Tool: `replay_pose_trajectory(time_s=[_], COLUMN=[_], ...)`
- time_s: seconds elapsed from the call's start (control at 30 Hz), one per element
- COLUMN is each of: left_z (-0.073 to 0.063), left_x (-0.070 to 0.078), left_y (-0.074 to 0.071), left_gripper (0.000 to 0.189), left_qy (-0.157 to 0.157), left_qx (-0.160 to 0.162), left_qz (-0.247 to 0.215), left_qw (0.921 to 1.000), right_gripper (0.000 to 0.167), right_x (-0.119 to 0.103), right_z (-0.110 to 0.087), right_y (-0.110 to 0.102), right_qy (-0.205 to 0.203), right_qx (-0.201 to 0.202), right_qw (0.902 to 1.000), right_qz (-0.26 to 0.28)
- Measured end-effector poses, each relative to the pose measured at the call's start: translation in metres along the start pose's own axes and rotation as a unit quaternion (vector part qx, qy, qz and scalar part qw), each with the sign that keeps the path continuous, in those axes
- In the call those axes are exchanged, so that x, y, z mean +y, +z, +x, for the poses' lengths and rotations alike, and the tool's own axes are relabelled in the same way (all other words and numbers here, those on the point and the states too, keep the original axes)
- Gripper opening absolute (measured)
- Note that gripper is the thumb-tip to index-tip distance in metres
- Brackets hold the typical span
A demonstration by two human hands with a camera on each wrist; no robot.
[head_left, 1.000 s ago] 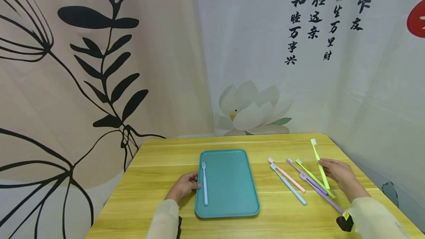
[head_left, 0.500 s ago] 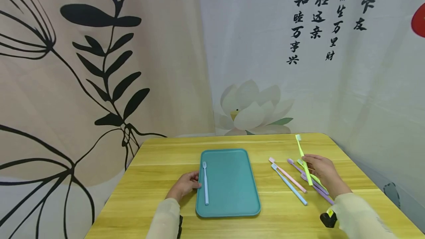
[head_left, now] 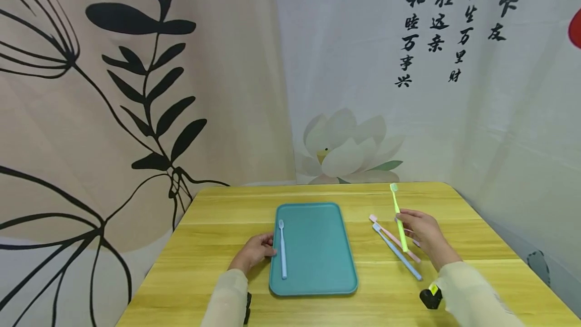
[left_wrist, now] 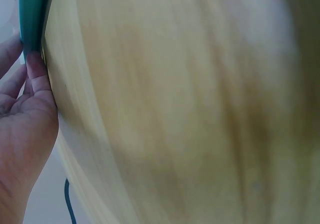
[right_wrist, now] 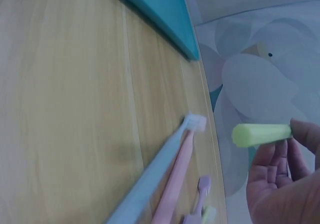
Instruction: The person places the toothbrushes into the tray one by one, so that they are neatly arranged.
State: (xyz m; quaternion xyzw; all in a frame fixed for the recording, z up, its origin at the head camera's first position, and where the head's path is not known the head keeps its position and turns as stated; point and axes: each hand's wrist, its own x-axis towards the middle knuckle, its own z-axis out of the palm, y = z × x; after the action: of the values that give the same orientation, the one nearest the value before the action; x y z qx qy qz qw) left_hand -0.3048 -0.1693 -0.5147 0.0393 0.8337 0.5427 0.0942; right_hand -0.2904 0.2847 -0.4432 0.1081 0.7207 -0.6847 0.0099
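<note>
My right hand [head_left: 424,231] pinches a yellow-green toothbrush [head_left: 401,231] by its handle, bristle head up, above the table. Its handle end [right_wrist: 257,134] points toward the camera in the right wrist view. My left hand [head_left: 254,252] grips the left edge of a teal tray [head_left: 320,251]; the left wrist view shows the tray's rim [left_wrist: 33,19] between thumb and fingers. One pale blue toothbrush [head_left: 283,254] lies lengthwise along the tray's left side. Below the right hand, a blue toothbrush [head_left: 399,255] and a pink toothbrush [head_left: 414,256] lie on the table, their heads close together.
Purple [right_wrist: 201,196] and green toothbrushes [right_wrist: 209,214] show partly in the right wrist view; the right hand and sleeve mostly cover them in the head view. The wooden table [head_left: 218,206] backs onto a printed curtain [head_left: 236,90].
My right hand has carried the yellow-green toothbrush leftward, from over the purple and green toothbrushes to over the pink and blue ones. The left hand still holds the tray's edge.
</note>
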Motion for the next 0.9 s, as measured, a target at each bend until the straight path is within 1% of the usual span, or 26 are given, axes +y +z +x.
replay_pose_trajectory(time_s=[0.17,0.57,0.9], left_z=[0.001,0.001,-0.001], left_x=[0.001,0.001,0.001], left_y=[0.000,0.000,0.000], left_gripper=[0.058,0.058,0.058], left_qy=[0.000,0.000,0.000], left_qx=[0.002,0.000,-0.003], left_qz=[-0.014,-0.008,-0.008], left_qw=[0.9999,1.0000,1.0000], right_gripper=[0.048,0.049,0.038], right_x=[-0.001,0.000,-0.001], right_z=[0.002,0.001,0.001], right_y=[0.014,0.053,0.089], right_qy=[0.005,0.005,0.011], right_qx=[-0.005,-0.018,0.001], right_qw=[1.0000,0.9996,0.9997], right_qz=[0.001,0.022,0.020])
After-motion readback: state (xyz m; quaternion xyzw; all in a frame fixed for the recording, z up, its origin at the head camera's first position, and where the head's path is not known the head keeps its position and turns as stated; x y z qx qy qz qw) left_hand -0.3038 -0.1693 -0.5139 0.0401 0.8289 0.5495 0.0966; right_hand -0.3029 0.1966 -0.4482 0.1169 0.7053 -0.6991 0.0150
